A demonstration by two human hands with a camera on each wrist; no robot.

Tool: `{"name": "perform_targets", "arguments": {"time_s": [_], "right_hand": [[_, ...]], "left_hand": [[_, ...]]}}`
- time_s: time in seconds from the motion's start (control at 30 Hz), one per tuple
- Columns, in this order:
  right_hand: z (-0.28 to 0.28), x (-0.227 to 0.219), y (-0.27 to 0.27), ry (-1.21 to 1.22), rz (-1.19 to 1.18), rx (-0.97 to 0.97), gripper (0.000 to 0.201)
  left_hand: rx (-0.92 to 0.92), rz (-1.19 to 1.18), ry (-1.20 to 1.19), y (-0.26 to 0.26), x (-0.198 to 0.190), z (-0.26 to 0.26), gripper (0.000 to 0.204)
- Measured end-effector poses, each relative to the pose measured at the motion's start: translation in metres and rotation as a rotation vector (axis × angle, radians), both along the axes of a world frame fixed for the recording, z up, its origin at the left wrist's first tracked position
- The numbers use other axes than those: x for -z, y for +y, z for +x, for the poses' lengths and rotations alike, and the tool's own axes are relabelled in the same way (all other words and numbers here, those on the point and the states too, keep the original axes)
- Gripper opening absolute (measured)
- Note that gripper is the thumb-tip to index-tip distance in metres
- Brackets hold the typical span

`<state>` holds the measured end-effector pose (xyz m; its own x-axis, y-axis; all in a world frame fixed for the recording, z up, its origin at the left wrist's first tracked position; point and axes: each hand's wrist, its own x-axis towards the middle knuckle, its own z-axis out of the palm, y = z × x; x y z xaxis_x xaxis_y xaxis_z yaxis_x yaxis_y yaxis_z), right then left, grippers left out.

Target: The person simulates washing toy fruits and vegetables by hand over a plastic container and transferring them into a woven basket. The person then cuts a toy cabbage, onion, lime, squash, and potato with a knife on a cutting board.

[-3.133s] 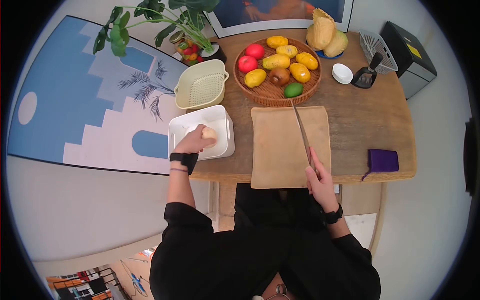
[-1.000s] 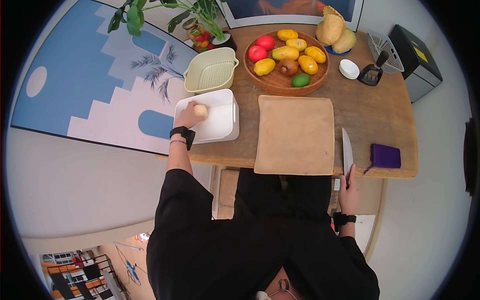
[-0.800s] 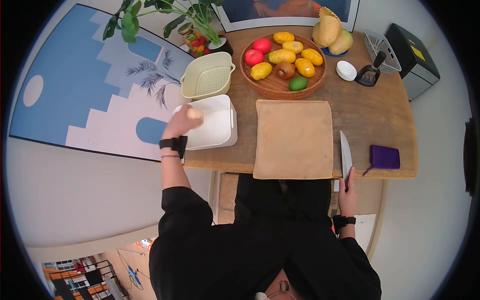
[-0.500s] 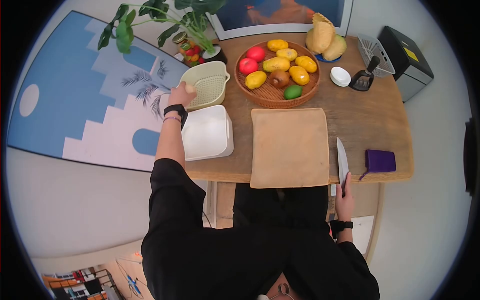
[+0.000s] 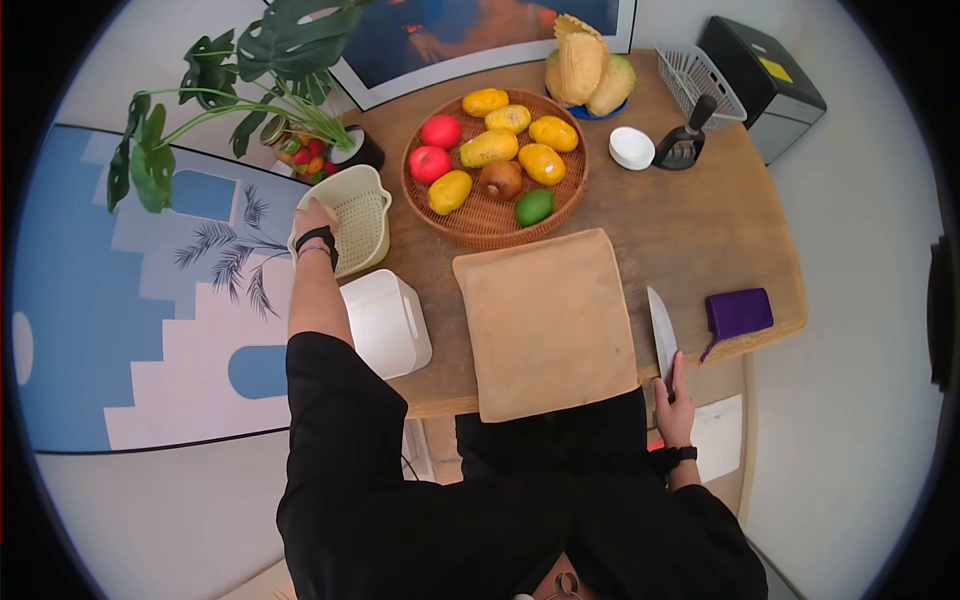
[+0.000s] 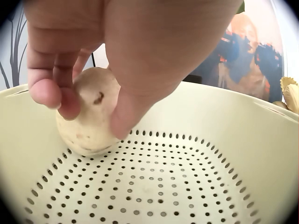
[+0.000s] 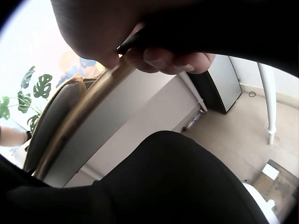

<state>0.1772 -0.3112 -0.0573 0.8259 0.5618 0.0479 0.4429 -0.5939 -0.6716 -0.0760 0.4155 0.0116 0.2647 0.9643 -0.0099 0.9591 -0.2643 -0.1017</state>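
Here, the left hand (image 5: 315,217) pinches a pale round item (image 6: 86,130) in the colander (image 5: 362,212) at the mat (image 5: 545,330)'s ten o'clock; the right hand (image 5: 675,413) grips the knife (image 5: 661,331) at three.

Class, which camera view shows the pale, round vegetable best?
The left wrist view: it shows the vegetable close up, gripped by the left hand in the strainer, even its dark mark. In the head view the hand hides it; the right wrist view shows none of it.

No text, brand or number is legible. The yellow label (image 5: 773,69) on the black box (image 5: 738,52) is too small to read.
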Motion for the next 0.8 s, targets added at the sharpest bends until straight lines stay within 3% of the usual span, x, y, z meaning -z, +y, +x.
{"name": "perform_targets", "arguments": {"time_s": [0.13,0.23,0.33,0.4,0.47,0.53,0.67,0.73,0.8], "right_hand": [[-0.002,-0.001,0.002,0.204,-0.094,0.085,0.07],[-0.003,0.008,0.002,0.128,-0.028,0.081,0.07],[-0.003,0.017,-0.002,0.129,-0.033,0.079,0.07],[-0.002,0.019,-0.002,0.108,-0.02,0.077,0.069],[-0.001,0.023,-0.006,0.052,-0.037,0.052,0.07],[-0.001,0.022,-0.007,0.053,-0.03,0.042,0.07],[0.001,0.009,-0.008,0.133,-0.067,0.022,0.07],[0.001,0.008,-0.007,0.107,0.021,0.011,0.069],[0.001,-0.001,-0.007,0.282,-0.025,0.032,0.07]], "left_hand": [[0.028,0.085,-0.05,0.0,0.005,0.001,0.047],[0.005,0.103,-0.094,-0.017,-0.016,0.013,0.049],[0.095,0.084,-0.111,-0.04,-0.045,0.037,0.054],[0.425,0.104,-0.234,-0.067,-0.064,0.062,0.055],[0.633,0.042,-0.336,-0.102,-0.07,0.098,0.052],[0.58,-0.255,-0.301,-0.156,-0.086,0.138,0.05],[0.805,-0.346,-0.28,-0.231,-0.059,0.18,0.052],[0.832,-0.213,-0.3,-0.265,-0.039,0.197,0.051],[0.768,-0.208,-0.302,-0.293,-0.034,0.218,0.051]]}}
